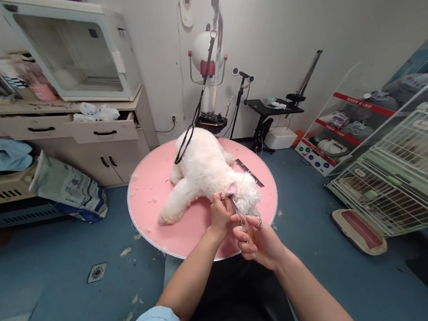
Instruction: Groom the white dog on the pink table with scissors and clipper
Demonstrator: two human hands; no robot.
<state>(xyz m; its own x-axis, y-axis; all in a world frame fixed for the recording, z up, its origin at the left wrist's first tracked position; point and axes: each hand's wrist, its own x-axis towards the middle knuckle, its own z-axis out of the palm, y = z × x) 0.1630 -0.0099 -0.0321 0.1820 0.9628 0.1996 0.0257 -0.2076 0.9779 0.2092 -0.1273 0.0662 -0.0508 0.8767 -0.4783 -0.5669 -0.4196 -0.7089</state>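
A fluffy white dog [207, 162] lies on a round pink grooming table [144, 191], its head toward the right front. My left hand [220, 212] is closed at the dog's ear [232, 187], whose pink inner side shows. In my right hand [258, 243] is a slim metal ring-handled tool [238, 211], like scissors or forceps. Fingers pass through its rings, and its tips point at the ear. Whether the tips touch hair or skin is too small to tell. Beyond the dog's head lies a dark flat comb-like strip [249, 171].
A black loop leash [189, 141] hangs over the dog from a stand behind the table. Cabinets with an ajar drawer [104, 129] stand at the back left. Wire cages [402, 171] and a litter tray [359, 230] are on the right. Hair tufts lie on the floor.
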